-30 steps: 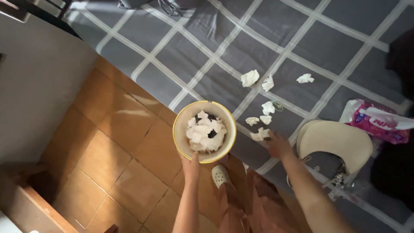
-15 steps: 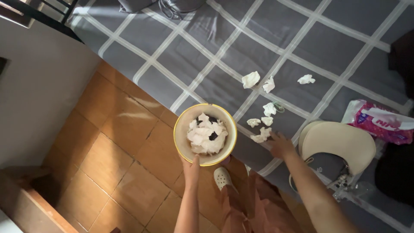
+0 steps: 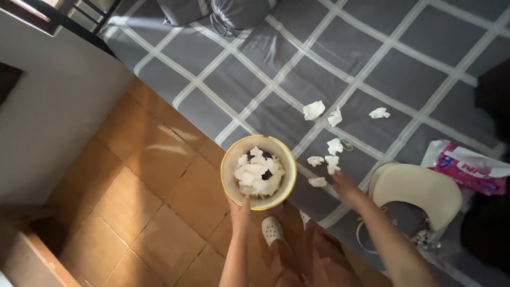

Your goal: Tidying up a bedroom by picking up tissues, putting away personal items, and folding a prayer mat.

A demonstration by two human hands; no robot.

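— What have we got in our left hand [image 3: 240, 208]?

— The small round bin [image 3: 258, 166] with the yellow rim. Our fingers are closed on its near edge, thumb over the lip, and it hangs out past the bed's edge, above the orange floor tiles [image 3: 154, 196]. It is heaped with crumpled white tissues.

— And our right hand [image 3: 344, 187]?

— Resting on the grey checked bedsheet [image 3: 276, 69], just right of the bin. Whether those fingers are pinched together or spread we cannot tell; they blur into the sheet.

— What lies closest to that hand?

— One crumpled tissue [image 3: 318, 182] just to its left, between the hand and the bin. Another tissue [image 3: 333, 169] sits right at our fingertips. Farther out from the hand, more wads [image 3: 314, 110] are scattered up the sheet.

— Anything on the other side?

— A cream handbag [image 3: 414, 192] just to the right of our forearm, and beyond it a pink plastic packet [image 3: 467, 169]. Below the bin, a white clog [image 3: 272, 229] stands on the tiles.
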